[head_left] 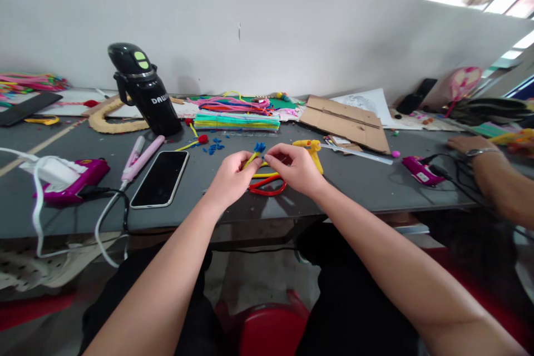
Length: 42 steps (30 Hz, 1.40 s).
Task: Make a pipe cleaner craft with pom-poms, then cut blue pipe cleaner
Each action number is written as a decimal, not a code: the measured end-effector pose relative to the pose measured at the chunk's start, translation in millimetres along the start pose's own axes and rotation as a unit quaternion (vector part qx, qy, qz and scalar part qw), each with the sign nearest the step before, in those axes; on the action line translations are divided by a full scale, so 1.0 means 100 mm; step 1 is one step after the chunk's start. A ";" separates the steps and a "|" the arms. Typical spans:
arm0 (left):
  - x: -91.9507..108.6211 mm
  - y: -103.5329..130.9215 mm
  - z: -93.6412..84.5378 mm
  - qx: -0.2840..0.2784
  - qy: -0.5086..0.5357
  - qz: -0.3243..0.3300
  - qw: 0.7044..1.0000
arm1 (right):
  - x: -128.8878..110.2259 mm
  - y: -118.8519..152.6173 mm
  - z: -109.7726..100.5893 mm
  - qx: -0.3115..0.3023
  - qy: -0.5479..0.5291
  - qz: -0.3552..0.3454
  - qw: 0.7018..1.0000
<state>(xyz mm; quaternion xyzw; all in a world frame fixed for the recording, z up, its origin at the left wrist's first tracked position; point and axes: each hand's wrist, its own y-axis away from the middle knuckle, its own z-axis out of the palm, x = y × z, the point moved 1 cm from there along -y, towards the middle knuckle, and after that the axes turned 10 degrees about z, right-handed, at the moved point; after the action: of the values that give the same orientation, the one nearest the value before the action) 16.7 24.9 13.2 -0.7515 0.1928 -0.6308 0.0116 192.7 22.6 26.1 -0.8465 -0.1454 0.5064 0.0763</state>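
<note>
Between the thumb and fingers of my left hand (234,177) is a yellow stem with a blue tuft (259,148) at its upper end. My right hand (295,167) is pinched close beside the tuft; whatever its fingertips hold is too small to make out. Red-handled scissors (269,184) lie under and between the hands. A yellow glue gun (312,153) rests just beyond my right hand. Small blue pieces (214,146) are scattered on the grey table (200,178), near a red-tipped yellow stem (202,139).
A black bottle (150,94), phone (161,179), pink iron (142,158) and purple power strip (77,178) stand left. Bundled pipe cleaners (237,120) and cardboard (346,122) lie behind. Another person's hand (471,146) and a second power strip (422,171) are at right.
</note>
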 end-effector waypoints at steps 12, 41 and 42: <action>0.07 0.00 0.02 0.004 0.174 -0.131 0.976 | -0.01 -0.02 -0.05 0.007 -0.043 0.010 0.999; -0.01 -0.03 -0.02 -0.015 -0.020 -0.033 0.999 | 0.02 -0.06 -0.10 0.030 -0.039 0.074 0.996; -0.02 -0.03 -0.02 -0.016 -0.021 -0.033 0.999 | 0.02 -0.06 -0.10 0.031 -0.054 0.074 0.995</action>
<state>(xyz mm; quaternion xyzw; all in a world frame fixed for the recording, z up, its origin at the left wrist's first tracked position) 15.1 28.2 12.9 -0.7708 0.1776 -0.6116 -0.0168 201.7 29.1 31.2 -0.8238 -0.0702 0.5596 0.0565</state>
